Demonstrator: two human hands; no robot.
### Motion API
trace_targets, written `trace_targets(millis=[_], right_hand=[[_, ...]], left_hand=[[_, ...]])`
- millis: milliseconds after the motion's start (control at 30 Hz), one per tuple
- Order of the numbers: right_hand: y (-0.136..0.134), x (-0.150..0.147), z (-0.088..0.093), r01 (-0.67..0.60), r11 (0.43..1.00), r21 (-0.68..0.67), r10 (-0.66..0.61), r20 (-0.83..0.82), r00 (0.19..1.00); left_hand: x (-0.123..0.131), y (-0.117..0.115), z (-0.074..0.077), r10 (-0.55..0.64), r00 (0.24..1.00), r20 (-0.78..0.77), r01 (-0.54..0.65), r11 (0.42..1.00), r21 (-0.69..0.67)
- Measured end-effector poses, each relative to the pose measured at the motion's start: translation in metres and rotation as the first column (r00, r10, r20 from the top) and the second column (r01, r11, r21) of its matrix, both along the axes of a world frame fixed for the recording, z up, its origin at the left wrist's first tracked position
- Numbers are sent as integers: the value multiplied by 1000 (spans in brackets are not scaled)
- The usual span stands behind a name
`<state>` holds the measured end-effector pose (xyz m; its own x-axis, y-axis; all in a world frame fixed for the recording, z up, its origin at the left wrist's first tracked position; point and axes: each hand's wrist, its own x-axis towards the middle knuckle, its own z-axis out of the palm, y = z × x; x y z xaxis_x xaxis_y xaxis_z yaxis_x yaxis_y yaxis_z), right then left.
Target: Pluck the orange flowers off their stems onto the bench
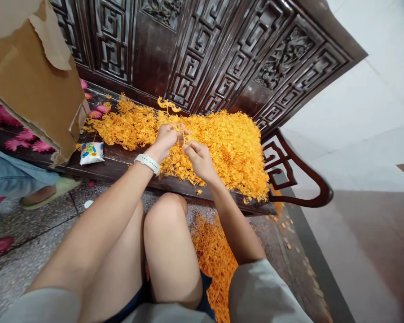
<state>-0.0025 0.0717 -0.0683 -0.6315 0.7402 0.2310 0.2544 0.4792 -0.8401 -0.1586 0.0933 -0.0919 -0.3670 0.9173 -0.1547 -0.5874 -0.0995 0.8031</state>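
Observation:
My left hand (167, 140), with a white watch (148, 163) on the wrist, is closed on a thin yellow plastic flower piece (184, 135). The fingers of my right hand (199, 158) pinch the lower part of the same piece, just to the right. Both hands are over a large heap of yellow plastic flower pieces (232, 148) on a dark wooden bench (116, 157). Behind my left hand, a curled yellow piece (168, 106) stands out above the pile. The fingers partly hide what they hold.
A cardboard box (30, 80) stands on the left of the bench, near a small white and blue packet (92, 153). Pink flowers (27, 140) lie beside the box. Orange strands (215, 260) are piled on the floor by my knees. Another person's leg (16, 175) is at left.

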Motion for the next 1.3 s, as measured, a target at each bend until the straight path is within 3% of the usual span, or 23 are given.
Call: trace_targets(millis=[100,167,300,467,667,767,933,1133,1300], right_hand=[[-27,10,5,-155,988,-22,156,71,985],[-40,17,4,-170,985,29,166,106,980],[-37,31,-1,29,998,59,-26,-56,998],[-21,45,-7,274,956,102,-254,-176,951],[-33,44,-16,277,946,169,-250,-161,955],[-31,45,-20,325,938,122,-298,-197,934],[-14,64,-24,363,930,-59,-365,-279,888],[-14,78,-27,252,934,-254,-337,-383,860],[-21,72,-25,38,913,-407,-187,-332,925]], left_hand=[[-11,8,-2,151,985,82,-146,987,-65],[-20,12,-7,223,974,42,-220,973,-69],[-27,13,-13,225,969,-98,-231,971,-59],[-23,12,-14,274,948,-162,-283,958,-34],[-23,18,-15,341,928,-149,-360,924,-127],[-20,14,-10,285,953,-103,-294,951,-94],[-5,1,-5,86,992,-94,-92,993,-72],[8,-4,-4,-22,996,-87,21,1000,-11],[15,-10,2,-151,982,-114,152,988,-6]])
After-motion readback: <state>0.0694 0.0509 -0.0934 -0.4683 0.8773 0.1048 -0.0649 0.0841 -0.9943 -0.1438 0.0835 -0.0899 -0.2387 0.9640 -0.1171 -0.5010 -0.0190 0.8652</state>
